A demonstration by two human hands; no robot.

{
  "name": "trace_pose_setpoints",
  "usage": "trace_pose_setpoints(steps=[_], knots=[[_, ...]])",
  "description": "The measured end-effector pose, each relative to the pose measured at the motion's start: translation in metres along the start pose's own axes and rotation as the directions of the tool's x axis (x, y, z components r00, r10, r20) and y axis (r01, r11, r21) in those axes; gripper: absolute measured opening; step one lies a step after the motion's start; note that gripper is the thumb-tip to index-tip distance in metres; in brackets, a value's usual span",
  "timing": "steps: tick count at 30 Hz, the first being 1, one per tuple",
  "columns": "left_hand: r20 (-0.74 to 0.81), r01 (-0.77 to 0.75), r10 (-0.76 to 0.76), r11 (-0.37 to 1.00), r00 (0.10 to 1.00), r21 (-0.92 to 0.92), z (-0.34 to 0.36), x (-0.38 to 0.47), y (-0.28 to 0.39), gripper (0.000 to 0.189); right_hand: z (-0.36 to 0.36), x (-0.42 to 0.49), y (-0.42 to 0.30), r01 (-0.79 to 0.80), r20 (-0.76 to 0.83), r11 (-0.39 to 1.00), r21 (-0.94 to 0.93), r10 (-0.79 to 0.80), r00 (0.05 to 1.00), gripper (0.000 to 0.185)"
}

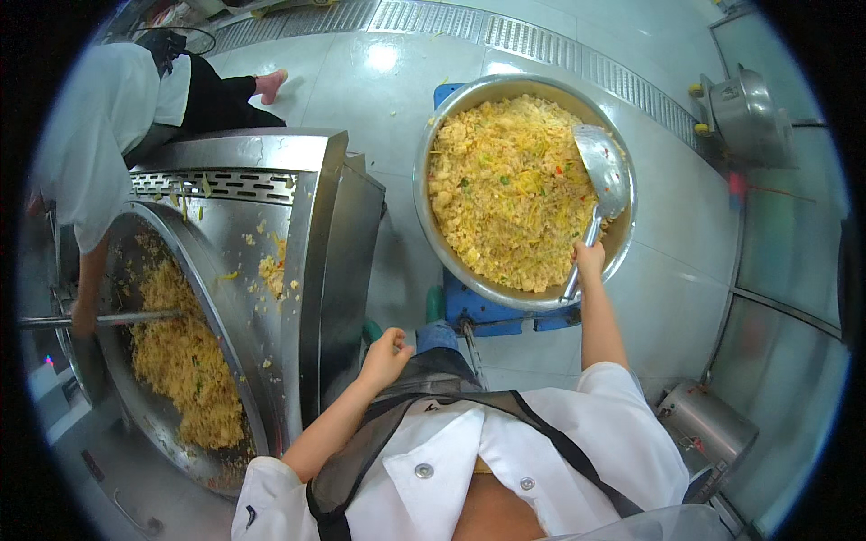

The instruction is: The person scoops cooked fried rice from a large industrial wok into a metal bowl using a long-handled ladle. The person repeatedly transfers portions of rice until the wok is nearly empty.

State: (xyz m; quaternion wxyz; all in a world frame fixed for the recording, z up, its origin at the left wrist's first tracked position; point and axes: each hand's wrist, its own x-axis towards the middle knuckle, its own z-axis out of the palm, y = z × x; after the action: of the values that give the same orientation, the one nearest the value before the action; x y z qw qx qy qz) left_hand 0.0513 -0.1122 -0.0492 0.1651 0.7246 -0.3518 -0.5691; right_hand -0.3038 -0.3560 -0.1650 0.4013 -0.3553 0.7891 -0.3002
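A wide metal basin (421, 203) stands before me on a blue platform, heaped with yellow fried rice (507, 196) flecked with green and red bits. My right hand (588, 258) grips the handle of a large metal scoop (601, 169), whose broad head rests against the rice near the basin's right side. In front of my body, my left hand (387, 355) hangs with loosely curled fingers, nothing visible in it. It is nearest to the steel cooker's edge and apart from the basin.
At left, a steel cooker (325, 270) holds a tilted wok (196, 270) containing more rice (183, 358). A person in white (95, 128) holds a metal bar (135, 318) over it. The blue platform (487, 311) has a metal handle near my legs. A steel pot (747, 118) stands at right; a floor grate (433, 20) runs behind.
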Motion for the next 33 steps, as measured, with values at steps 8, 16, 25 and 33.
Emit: trace_pose_setpoints(steps=[8, 16, 25, 33], knots=[[-0.034, -0.113, 0.114, 0.993, 0.993, 0.02, -0.003, -0.011, 0.014, 0.031, -0.024, 0.025, 0.029, 0.071, -0.03, 0.985, -0.156, -0.077, 0.997, 0.021], [-0.218, -0.108, 0.096, 0.993, 0.971, -0.047, -0.025, -0.049, 0.002, 0.027, 0.002, -0.023, -0.031, -0.162, 0.39, 0.951, 0.265, 0.048, 0.92, 0.014], [-0.424, -0.246, 0.14, 0.947, 0.895, -0.208, -0.043, -0.099, -0.025, 0.026, 0.021, -0.173, -0.133, -0.666, 0.896, 0.6, 0.443, -0.28, 0.344, 0.016], [-0.579, -0.392, 0.152, 0.864, 0.801, -0.316, -0.078, -0.153, -0.07, 0.028, 0.093, -0.34, -0.204, -0.438, 0.975, 0.899, 0.019, -0.114, -0.192, 0.012]])
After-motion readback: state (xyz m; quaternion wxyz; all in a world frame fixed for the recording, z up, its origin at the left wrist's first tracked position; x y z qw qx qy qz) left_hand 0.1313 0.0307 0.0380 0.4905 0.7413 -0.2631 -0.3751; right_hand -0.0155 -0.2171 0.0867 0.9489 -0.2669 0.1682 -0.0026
